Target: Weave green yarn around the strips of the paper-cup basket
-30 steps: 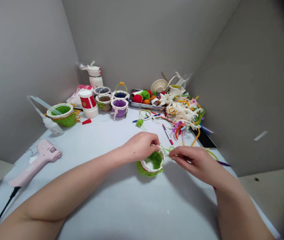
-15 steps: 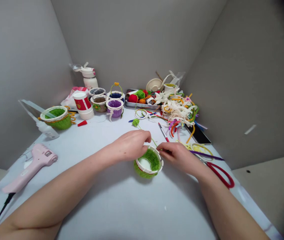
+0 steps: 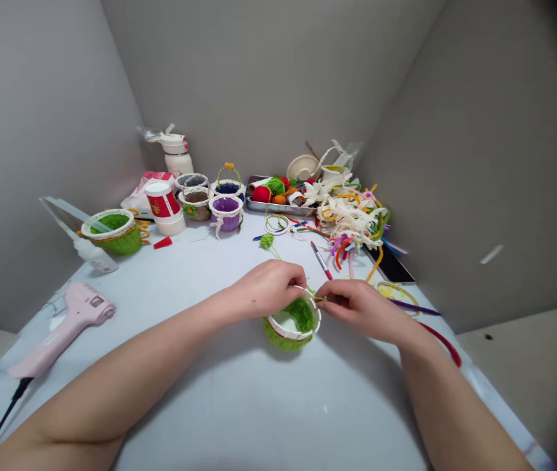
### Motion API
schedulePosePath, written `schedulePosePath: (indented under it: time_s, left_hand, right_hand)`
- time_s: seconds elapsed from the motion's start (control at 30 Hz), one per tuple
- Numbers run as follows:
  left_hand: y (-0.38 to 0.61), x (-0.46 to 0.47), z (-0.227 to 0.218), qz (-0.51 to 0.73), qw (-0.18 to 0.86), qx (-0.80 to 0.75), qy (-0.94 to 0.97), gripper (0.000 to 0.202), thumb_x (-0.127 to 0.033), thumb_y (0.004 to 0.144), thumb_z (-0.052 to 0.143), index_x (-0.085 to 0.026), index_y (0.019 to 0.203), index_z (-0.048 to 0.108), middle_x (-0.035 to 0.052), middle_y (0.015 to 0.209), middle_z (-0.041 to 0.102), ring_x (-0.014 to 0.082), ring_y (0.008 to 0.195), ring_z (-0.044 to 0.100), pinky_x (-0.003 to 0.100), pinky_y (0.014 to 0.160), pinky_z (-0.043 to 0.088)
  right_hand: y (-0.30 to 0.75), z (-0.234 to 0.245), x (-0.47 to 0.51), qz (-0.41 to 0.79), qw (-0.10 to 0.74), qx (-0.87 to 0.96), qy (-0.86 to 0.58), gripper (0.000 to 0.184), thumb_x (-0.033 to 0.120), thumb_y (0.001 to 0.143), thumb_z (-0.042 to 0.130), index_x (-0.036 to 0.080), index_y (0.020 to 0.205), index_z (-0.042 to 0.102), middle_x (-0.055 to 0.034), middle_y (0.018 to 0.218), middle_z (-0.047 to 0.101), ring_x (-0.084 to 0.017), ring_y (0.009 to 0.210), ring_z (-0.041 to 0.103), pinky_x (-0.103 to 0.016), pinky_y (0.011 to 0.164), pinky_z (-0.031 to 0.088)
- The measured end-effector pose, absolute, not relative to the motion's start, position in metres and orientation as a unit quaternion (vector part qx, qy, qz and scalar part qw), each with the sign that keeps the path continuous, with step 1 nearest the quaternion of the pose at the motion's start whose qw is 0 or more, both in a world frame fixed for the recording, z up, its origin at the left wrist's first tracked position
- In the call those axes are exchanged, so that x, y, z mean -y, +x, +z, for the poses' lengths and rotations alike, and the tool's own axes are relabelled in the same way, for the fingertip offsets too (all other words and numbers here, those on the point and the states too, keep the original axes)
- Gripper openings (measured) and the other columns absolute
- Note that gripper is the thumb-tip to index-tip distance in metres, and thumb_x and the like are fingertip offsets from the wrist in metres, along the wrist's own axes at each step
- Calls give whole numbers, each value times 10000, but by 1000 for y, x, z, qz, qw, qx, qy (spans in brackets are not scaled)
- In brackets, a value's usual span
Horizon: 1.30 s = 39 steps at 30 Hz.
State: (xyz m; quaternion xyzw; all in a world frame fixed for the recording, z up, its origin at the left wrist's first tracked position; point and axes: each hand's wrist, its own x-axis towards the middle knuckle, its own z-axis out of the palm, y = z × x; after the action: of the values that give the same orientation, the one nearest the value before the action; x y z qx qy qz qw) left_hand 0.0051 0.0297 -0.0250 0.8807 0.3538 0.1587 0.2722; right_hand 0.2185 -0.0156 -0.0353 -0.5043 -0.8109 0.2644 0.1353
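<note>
A small cup wrapped in green yarn [image 3: 286, 340], with a notched white rim and green lining, stands upright on the table in front of me. My left hand [image 3: 278, 286] is closed over its far left rim, fingertips at the edge. Beyond the far right rim my right hand [image 3: 352, 302] pinches a strand of green yarn [image 3: 318, 298]. The strand crosses the rim between my two hands. Farther back lies a little ball of green yarn [image 3: 267, 242], its strand trailing toward the cup. Part of the rim is hidden by my left hand.
A pink glue gun [image 3: 70, 320] lies at left, near a glue bottle [image 3: 95, 255] and a green basket [image 3: 116, 239]. Decorated cups [image 3: 225, 212] and a tray of yarn balls [image 3: 283, 208] stand behind. At right are a tangle of trims [image 3: 352, 216], a phone [image 3: 393, 265] and red-handled scissors [image 3: 442, 343].
My left hand has shifted slightly right along the rim. My right hand has moved a little right, and the yarn strand now shows between its fingers and the rim.
</note>
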Motion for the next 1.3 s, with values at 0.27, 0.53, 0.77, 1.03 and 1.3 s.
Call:
schedulePosePath:
  time_s: [0.27, 0.53, 0.77, 1.03, 1.3]
  left_hand:
    - [7, -28, -25, 158, 265, -369, 877, 156, -260, 802, 515, -192, 802, 655, 0, 809, 689, 139, 728, 587, 239, 634, 398]
    - [7, -28, -24, 151, 259, -374, 878, 172, -249, 806, 500, -189, 822, 660, 12, 840, 696, 151, 764, 600, 245, 652, 413]
    - [7, -26, -21, 140, 254, -376, 880, 184, -223, 784, 485, -185, 826, 660, 30, 846, 697, 167, 779, 605, 257, 673, 440]
    - [6, -27, -19, 117, 230, -386, 886, 213, -150, 743, 457, -183, 818, 653, 53, 839, 695, 194, 791, 615, 278, 688, 456]
    - [5, -28, -20, 133, 264, -377, 878, 173, -236, 790, 519, -183, 855, 670, 37, 880, 703, 180, 814, 615, 272, 708, 453]
  right_hand:
    - [211, -12, 28, 261, 194, 812, -485, 203, 296, 914, 485, 187, 866, 649, -22, 766, 643, -124, 671, 542, -220, 609, 409]
    - [201, -5, 32, 157, 160, 840, -495, 181, 228, 894, 477, 202, 828, 644, -25, 759, 659, -135, 670, 564, -229, 588, 381]
    - [191, 7, 25, 126, 90, 863, -480, 187, 235, 883, 474, 210, 814, 647, -25, 689, 646, -138, 595, 532, -247, 549, 332]
    - [169, 15, 14, 83, 1, 883, -463, 212, 227, 889, 472, 202, 717, 594, -37, 684, 633, -141, 562, 517, -262, 515, 265]
    - [193, 14, 30, 112, 18, 914, -391, 215, 259, 919, 465, 225, 852, 666, -53, 753, 628, -155, 651, 561, -257, 584, 387]
